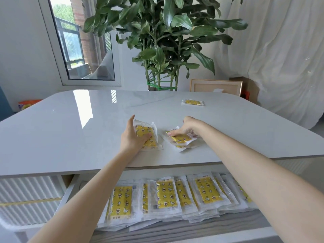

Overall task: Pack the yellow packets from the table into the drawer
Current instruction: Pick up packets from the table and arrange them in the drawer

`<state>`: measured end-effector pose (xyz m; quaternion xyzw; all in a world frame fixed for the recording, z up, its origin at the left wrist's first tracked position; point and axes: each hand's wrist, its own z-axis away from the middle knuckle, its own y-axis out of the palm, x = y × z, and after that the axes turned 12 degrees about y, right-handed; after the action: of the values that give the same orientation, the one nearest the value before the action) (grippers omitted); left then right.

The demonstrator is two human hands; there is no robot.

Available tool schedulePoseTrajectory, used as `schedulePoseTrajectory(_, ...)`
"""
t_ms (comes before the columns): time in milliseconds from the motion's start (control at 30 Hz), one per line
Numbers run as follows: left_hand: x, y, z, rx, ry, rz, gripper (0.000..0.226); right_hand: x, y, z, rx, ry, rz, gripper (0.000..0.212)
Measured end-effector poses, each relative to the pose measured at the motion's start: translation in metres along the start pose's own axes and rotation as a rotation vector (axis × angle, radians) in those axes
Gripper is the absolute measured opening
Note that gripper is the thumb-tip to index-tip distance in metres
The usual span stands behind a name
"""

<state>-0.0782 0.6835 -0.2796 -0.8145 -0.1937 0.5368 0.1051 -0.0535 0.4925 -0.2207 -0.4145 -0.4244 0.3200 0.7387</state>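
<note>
Head: plant (166,32) and frame (216,87) behind table (70,130)

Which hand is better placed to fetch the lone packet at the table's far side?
Right, probably. The right hand is nearer the lone packet, which lies beyond it; the left hand is farther away. Each grips a pile: left pile, right pile.
</note>
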Motion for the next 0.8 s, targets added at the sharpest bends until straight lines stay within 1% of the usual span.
schedulePoseTrajectory(133, 0.001, 0.000, 0.001, 0.001, -0.007, -0.010, 0.085, 0.000, -0.004, 0.012, 0.070, 0.038, 0.153, 0.069)
schedulePoseTrajectory(200, 0.001, 0.000, 0.001, -0.005, -0.007, 0.000, 0.086, -0.002, -0.002, 0.013, 0.076, 0.044, 0.196, 0.065)
schedulePoseTrajectory(267, 0.001, -0.001, 0.002, -0.006, -0.011, 0.007, 0.086, -0.004, 0.000, 0.012, 0.072, 0.034, 0.203, 0.067)
schedulePoseTrajectory(367, -0.001, -0.001, 0.004, -0.007, -0.014, 0.011, 0.087, -0.008, 0.005, 0.011, 0.034, 0.015, 0.136, 0.078)
schedulePoseTrajectory(467, -0.004, -0.002, 0.009, -0.008, -0.006, 0.011, 0.088, -0.009, 0.009, 0.016, -0.012, 0.008, 0.124, 0.078)
schedulePoseTrajectory(533, -0.007, -0.003, 0.013, -0.008, -0.003, 0.006, 0.087, -0.009, 0.009, 0.022, 0.004, 0.023, 0.135, 0.080)
schedulePoseTrajectory(633, -0.010, -0.004, 0.021, -0.009, 0.005, 0.005, 0.086, -0.009, 0.013, 0.025, 0.023, 0.067, 0.128, 0.092)
schedulePoseTrajectory(667, -0.012, -0.004, 0.024, -0.009, 0.005, 0.004, 0.086, -0.009, 0.013, 0.028, 0.025, 0.072, 0.126, 0.094)
schedulePoseTrajectory(800, -0.014, -0.007, 0.033, -0.018, 0.001, 0.015, 0.085, -0.009, 0.009, 0.049, 0.043, 0.062, 0.111, 0.077)
